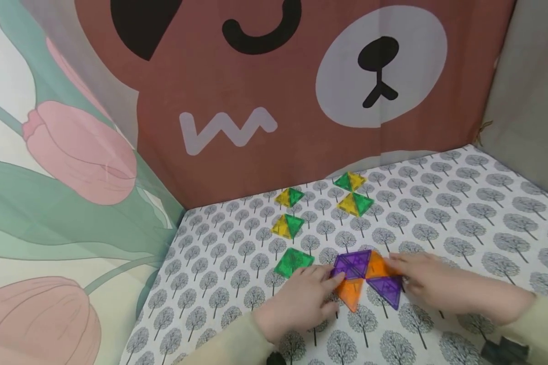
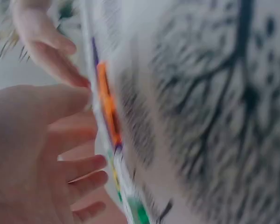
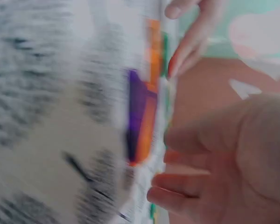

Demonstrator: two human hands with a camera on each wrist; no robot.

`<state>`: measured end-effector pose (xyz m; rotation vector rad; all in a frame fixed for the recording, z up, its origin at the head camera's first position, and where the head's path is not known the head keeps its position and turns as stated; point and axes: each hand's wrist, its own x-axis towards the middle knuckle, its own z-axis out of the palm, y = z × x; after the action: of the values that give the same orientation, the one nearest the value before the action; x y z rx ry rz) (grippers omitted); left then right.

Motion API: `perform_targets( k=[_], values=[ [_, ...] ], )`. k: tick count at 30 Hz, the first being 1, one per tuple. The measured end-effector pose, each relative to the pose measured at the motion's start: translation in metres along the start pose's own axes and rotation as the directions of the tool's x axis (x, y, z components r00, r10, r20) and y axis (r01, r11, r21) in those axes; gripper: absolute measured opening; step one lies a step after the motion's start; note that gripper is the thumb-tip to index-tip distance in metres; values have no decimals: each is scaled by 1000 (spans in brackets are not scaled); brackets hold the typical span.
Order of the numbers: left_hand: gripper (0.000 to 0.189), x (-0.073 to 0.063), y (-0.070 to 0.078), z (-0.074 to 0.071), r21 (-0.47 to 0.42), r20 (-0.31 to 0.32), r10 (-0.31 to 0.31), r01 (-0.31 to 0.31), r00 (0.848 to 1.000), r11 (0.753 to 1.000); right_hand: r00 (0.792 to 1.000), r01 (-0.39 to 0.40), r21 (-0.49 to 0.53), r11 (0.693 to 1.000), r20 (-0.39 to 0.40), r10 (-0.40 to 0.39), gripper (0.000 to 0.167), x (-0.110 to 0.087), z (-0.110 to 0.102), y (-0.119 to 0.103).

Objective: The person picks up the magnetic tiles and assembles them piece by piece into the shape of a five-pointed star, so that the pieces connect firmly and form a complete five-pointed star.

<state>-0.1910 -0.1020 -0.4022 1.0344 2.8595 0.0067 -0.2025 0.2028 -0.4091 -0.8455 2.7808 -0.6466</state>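
A group of translucent triangular tiles lies on the cloth in the head view: purple tiles (image 1: 353,264) at upper left, an orange tile (image 1: 378,265) at upper right, another orange tile (image 1: 349,294) at lower left and a purple tile (image 1: 387,290) at lower right. My left hand (image 1: 301,300) touches the group's left edge with extended fingertips. From the opposite side, my right hand (image 1: 431,280) rests its fingers against the right edge. In the left wrist view the orange tile (image 2: 109,103) appears edge-on and blurred. Fairly straight fingers (image 3: 182,184) show in the right wrist view.
A green diamond (image 1: 294,262) lies beyond my left hand. Farther back are yellow-green tile pairs (image 1: 288,226), (image 1: 289,197) and, to the right, two more pairs (image 1: 355,204) meeting at their corners. A bear-printed panel (image 1: 255,91) stands behind the tree-patterned cloth (image 1: 228,279).
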Motion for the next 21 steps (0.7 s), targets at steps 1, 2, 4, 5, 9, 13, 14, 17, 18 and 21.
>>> perform_targets(
  k=[1, 2, 4, 5, 9, 13, 14, 17, 18, 21],
  values=[
    [59, -2, -4, -2, -124, -22, -38, 35, 999, 992, 1000, -23, 56, 998, -15, 24, 54, -1, -6, 3],
    [58, -4, -8, -5, -273, -43, -78, 63, 996, 960, 999, -46, 120, 992, -24, 49, 52, -1, -13, 7],
    [54, -7, -16, -10, -587, -36, -181, 126, 983, 800, 994, -98, 279, 955, -14, 106, 49, -3, -25, 16],
    [52, -9, -19, -12, -730, -9, -223, 146, 975, 668, 991, -131, 379, 916, 17, 135, 48, -4, -30, 21],
    [50, -13, -27, -14, -970, 153, -264, 196, 952, 145, 973, -230, 705, 671, 189, 135, 53, -8, -34, 35],
    [49, -14, -27, -11, -977, 211, -241, 200, 947, -70, 969, -243, 840, 485, 229, 89, 57, -12, -26, 41],
    [49, -14, -27, -11, -976, 215, -241, 198, 946, -92, 971, -236, 856, 460, 223, 84, 57, -12, -24, 42],
    [49, -13, -24, -8, -972, 219, -242, 188, 945, -142, 971, -240, 887, 394, 228, 76, 57, -13, -21, 44],
    [50, -13, -23, -7, -971, 217, -239, 183, 946, -157, 969, -246, 893, 378, 237, 70, 57, -13, -20, 44],
    [49, -11, -21, -5, -968, 213, -245, 171, 946, -182, 966, -252, 905, 342, 256, 34, 54, -12, -18, 43]
  ],
)
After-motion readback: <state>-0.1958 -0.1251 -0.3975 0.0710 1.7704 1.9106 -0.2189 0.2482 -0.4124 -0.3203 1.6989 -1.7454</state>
